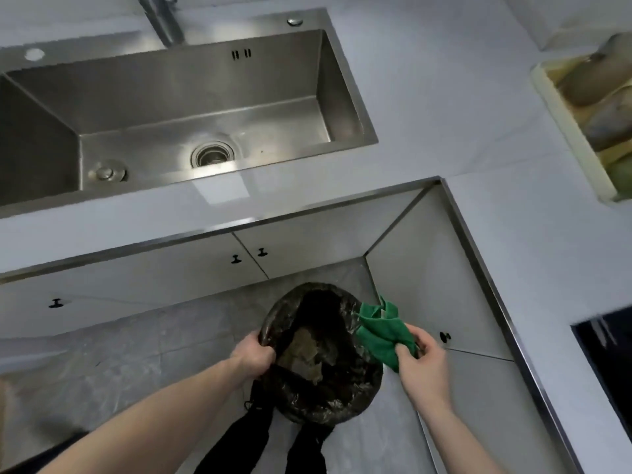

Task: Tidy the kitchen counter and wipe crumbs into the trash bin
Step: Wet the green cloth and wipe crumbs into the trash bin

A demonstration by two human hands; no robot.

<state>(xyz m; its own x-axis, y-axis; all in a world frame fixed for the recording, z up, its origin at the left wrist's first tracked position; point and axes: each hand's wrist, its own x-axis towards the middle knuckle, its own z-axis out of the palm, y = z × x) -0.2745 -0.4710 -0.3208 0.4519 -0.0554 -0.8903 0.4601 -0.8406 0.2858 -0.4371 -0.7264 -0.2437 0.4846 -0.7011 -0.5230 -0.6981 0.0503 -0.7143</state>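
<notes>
kitchen corner, bin and cloth held over the floor

setting: an l-shaped pale grey counter [427,107] with a metal edge strip, seen from above. a stainless steel sink [191,107] is set into it at upper left, with a round drain [212,155] in its floor and a tap [160,18] at its back rim. white cabinet doors [136,268] with small dark knobs run beneath the counter, and the floor [119,343] is grey tile.

item 1, trash bin [321,350]: round, lined with a dark, glossy, crinkled plastic bag folded over the rim. brownish scraps lie inside, against a dark interior. it sits low in the inner corner of the counter, in front of the cabinets, above the person's dark trouser legs [260,436].

item 2, green cloth [383,331]: bright green, soft, crumpled into loose folds. it is at the bin's right rim, its upper corner hanging partly over the opening.

item 3, left hand [254,354]: fingers curled tight over the bin's left rim, gripping the bag and edge together.

item 4, right hand [422,360]: thumb and fingers closed narrowly on the lower end of the cloth, pinching it; the fingertips are partly hidden in the folds.

other: a cream tray [561,124] of blurred dishes at the right edge of the counter; a black glass surface [605,357] at lower right.
</notes>
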